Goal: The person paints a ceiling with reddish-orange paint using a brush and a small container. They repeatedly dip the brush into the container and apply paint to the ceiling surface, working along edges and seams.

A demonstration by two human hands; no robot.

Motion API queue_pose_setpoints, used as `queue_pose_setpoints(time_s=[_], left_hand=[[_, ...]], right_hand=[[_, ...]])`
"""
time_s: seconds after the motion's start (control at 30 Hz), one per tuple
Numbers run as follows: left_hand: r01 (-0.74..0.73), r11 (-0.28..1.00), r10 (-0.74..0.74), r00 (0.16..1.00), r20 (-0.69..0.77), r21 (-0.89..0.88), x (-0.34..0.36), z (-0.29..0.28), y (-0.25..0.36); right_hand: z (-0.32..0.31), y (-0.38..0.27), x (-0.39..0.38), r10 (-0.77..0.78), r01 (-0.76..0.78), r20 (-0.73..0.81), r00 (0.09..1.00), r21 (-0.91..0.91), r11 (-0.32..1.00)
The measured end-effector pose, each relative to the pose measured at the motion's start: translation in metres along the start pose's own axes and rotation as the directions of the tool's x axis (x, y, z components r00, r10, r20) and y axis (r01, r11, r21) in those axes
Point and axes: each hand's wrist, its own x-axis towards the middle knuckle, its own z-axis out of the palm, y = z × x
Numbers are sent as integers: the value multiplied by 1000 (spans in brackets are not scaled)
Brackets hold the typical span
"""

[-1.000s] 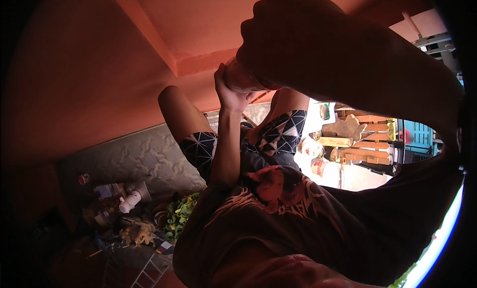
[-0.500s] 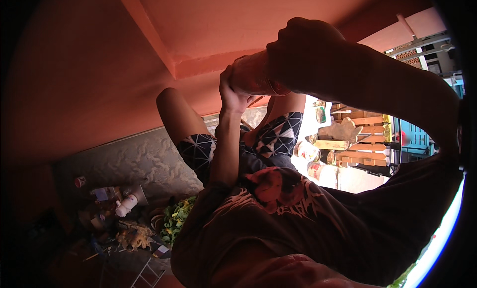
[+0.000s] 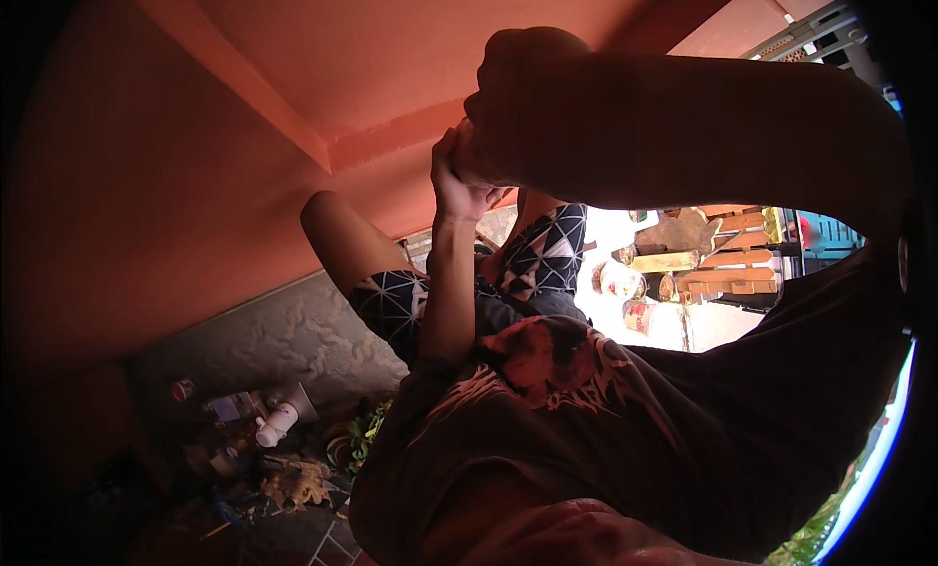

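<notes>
1. Head view: the bare left grip (image 3: 461, 190) is cupping the left end of a pinkish, rounded, smooth-looking object (image 3: 474, 158) of unclear material.
2. The bare right grip (image 3: 528, 73), curled and deeply shadowed, is meeting or covering the other end; I cannot tell whether it is grasping anything.
3. The object is sitting between both, mostly hiding behind the dark right forearm (image 3: 703, 126).
4. It is probably behaving as light, fairly stiff and slightly slippery, so cradling it from beneath while steadying the opposite end is looking safest.
5. Beyond, black-and-white geometric-patterned shorts (image 3: 391, 297) are covering the thighs; a red-painted wall (image 3: 254, 126) is standing ahead.
</notes>
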Motion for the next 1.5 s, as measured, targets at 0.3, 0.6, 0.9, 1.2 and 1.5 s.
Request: queue_pose_setpoints(time_s=[0.3,0.6,0.9,1.2,1.5], left_hand=[[168,981,-151,976,158,-95,5,-21,-17],[91,995,-94,992,-80,-44,-5,3,-1],[23,999,-22,1000,13,-41,0,9,-5],[-36,998,31,997,-75,-56,1,9,-5],[-32,999,27,994,-105,-44,-4,9,0]], right_hand=[[5,11,-17,52,-42,-137,989,80,996],[2,14,-31,94,-75,-192,977,108,991],[2,15,-37,109,-94,-161,981,102,990],[0,15,-42,153,-144,-127,980,75,987],[13,13,-38,167,-162,52,985,-84,983]])
